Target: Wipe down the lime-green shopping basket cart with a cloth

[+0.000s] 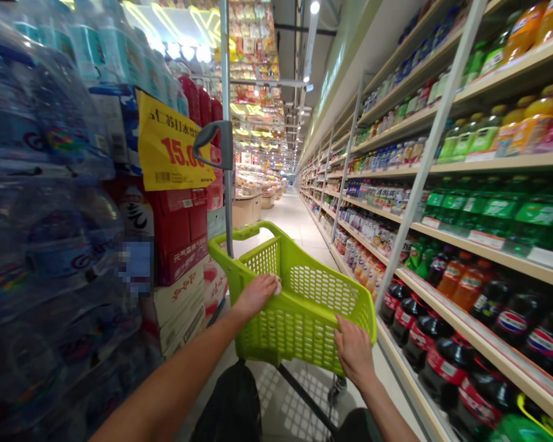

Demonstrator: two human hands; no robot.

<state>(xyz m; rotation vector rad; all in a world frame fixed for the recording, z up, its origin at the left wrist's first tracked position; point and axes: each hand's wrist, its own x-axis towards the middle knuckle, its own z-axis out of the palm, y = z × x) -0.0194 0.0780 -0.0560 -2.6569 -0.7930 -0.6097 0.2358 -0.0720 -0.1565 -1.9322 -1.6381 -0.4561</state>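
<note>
A lime-green shopping cart (299, 334) stands in front of me, turned at an angle, with its slotted plastic basket facing up. My left hand (259, 293) is closed over the near rim of the basket, left of its middle. A small pale thing shows at its fingertips, too small to name. Farther right, my right hand (354, 348) grips the basket's near side, its thumb and fingers bent against the plastic; part of the fingers is hidden. A grey upright pole with a grey loop handle (216, 146) rises at the basket's left end.
Shrink-wrapped water bottles (50, 233) and stacked drink cartons (179, 245) stand close on the left, under a yellow price sign (170, 144). Shelves of soda bottles (493, 202) line the right side. A pale-tiled aisle (292, 212) runs ahead between them.
</note>
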